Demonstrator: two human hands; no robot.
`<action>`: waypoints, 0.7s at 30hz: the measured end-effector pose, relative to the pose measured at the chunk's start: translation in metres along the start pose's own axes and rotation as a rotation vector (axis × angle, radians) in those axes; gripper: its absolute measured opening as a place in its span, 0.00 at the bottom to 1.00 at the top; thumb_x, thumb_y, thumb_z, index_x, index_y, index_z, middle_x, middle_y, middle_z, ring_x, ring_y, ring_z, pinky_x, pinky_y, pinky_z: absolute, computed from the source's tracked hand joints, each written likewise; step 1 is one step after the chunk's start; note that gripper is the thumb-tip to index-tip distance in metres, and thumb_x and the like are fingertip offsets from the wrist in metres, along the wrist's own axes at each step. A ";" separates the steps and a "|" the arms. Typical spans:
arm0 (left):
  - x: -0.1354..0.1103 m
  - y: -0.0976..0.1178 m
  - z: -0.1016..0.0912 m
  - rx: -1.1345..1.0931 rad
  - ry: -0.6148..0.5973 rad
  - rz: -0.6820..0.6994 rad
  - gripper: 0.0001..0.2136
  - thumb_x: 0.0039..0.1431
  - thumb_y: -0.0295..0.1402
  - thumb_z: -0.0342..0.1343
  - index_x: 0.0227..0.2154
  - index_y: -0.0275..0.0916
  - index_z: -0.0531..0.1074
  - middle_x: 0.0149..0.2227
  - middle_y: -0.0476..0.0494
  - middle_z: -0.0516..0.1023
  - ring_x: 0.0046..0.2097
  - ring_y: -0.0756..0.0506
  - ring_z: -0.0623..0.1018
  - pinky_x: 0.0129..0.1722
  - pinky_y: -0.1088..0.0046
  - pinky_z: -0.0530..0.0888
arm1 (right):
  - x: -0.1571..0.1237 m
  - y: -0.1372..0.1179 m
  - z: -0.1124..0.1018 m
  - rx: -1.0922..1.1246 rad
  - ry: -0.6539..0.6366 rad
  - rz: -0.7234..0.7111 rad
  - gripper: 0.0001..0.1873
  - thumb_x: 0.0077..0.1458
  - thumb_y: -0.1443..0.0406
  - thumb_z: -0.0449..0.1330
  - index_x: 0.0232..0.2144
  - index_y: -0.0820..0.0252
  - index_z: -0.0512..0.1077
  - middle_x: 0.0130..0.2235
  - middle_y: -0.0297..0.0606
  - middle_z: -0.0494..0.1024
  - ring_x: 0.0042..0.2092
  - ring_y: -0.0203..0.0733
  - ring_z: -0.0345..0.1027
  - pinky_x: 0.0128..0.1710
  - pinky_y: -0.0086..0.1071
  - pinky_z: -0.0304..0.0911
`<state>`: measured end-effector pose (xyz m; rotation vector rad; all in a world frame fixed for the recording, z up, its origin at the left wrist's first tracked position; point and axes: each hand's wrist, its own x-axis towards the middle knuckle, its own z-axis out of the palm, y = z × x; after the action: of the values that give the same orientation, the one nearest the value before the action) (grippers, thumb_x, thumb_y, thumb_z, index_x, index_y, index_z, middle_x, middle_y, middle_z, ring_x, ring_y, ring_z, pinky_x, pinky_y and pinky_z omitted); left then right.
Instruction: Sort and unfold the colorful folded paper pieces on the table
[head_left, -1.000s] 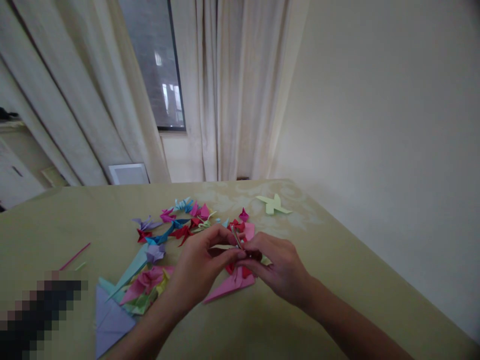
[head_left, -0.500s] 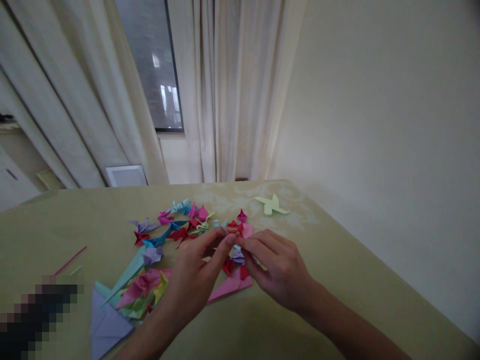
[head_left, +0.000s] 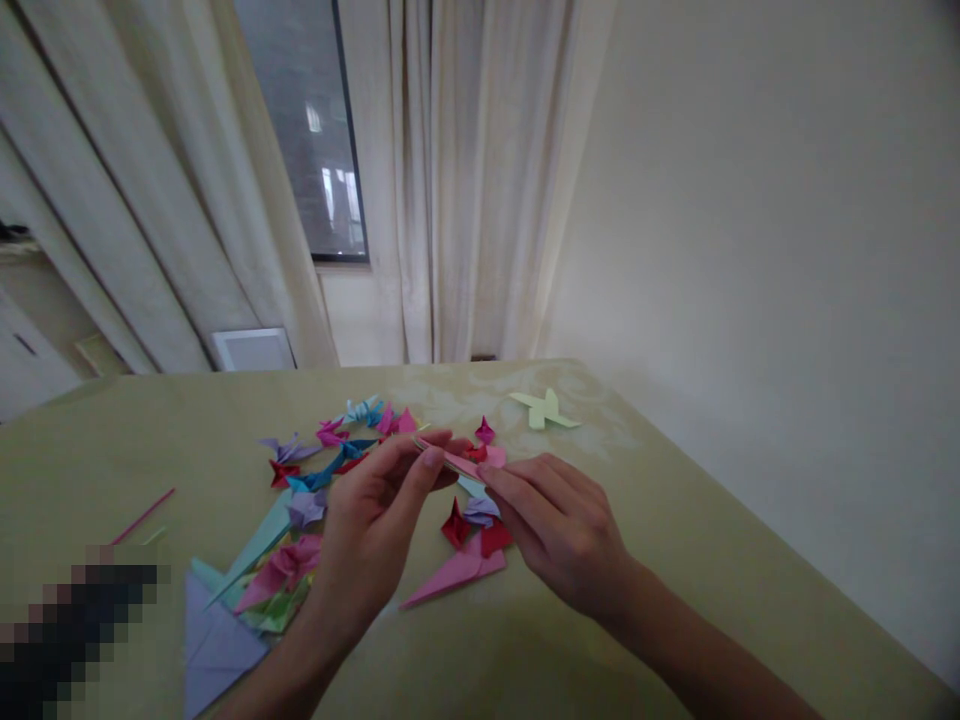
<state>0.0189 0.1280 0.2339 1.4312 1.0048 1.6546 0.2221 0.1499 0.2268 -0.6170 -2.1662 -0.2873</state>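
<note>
A narrow folded piece of pink paper (head_left: 459, 463) is pinched between my two hands, above the table. My left hand (head_left: 382, 505) closes on its left end with thumb and fingers. The fingertips of my right hand (head_left: 562, 520) grip its right end. Below and between the hands lie a dark red folded paper piece (head_left: 455, 524), a lavender one (head_left: 481, 511) and a pink pointed one (head_left: 454, 575). Some of the folded papers behind my left hand are hidden by it.
Several colourful origami pieces (head_left: 330, 480) spread across the cloth-covered table (head_left: 637, 600). A pale green paper cross shape (head_left: 545, 409) lies near the far right edge. At left are a lavender folded sheet (head_left: 217, 650) and a thin pink stick (head_left: 142, 516). A wall (head_left: 787, 300) borders the right.
My left hand has shifted left, away from my right hand. More of the pink paper now shows between them, and more pieces on the table below are uncovered.
</note>
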 end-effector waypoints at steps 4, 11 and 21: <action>0.000 -0.002 0.001 -0.031 0.020 0.066 0.17 0.67 0.35 0.62 0.58 0.43 0.75 0.45 0.45 0.87 0.48 0.43 0.86 0.47 0.67 0.86 | 0.000 0.001 0.001 0.015 -0.009 0.009 0.15 0.67 0.74 0.59 0.54 0.65 0.75 0.42 0.44 0.83 0.42 0.44 0.76 0.43 0.37 0.71; -0.003 -0.005 -0.003 0.128 0.037 0.157 0.16 0.67 0.33 0.62 0.56 0.46 0.78 0.47 0.48 0.87 0.47 0.45 0.87 0.48 0.69 0.85 | 0.003 -0.001 0.000 0.024 0.021 0.009 0.12 0.67 0.73 0.61 0.52 0.66 0.76 0.40 0.43 0.82 0.39 0.43 0.73 0.40 0.36 0.70; -0.005 -0.006 -0.005 0.258 0.091 0.220 0.14 0.66 0.33 0.64 0.53 0.45 0.81 0.44 0.49 0.88 0.41 0.45 0.88 0.44 0.70 0.87 | 0.001 -0.002 -0.001 0.046 0.014 0.013 0.14 0.66 0.73 0.62 0.53 0.66 0.75 0.41 0.42 0.82 0.40 0.43 0.74 0.42 0.36 0.71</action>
<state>0.0149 0.1257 0.2262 1.6991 1.1823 1.8111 0.2210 0.1477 0.2278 -0.6017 -2.1488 -0.2330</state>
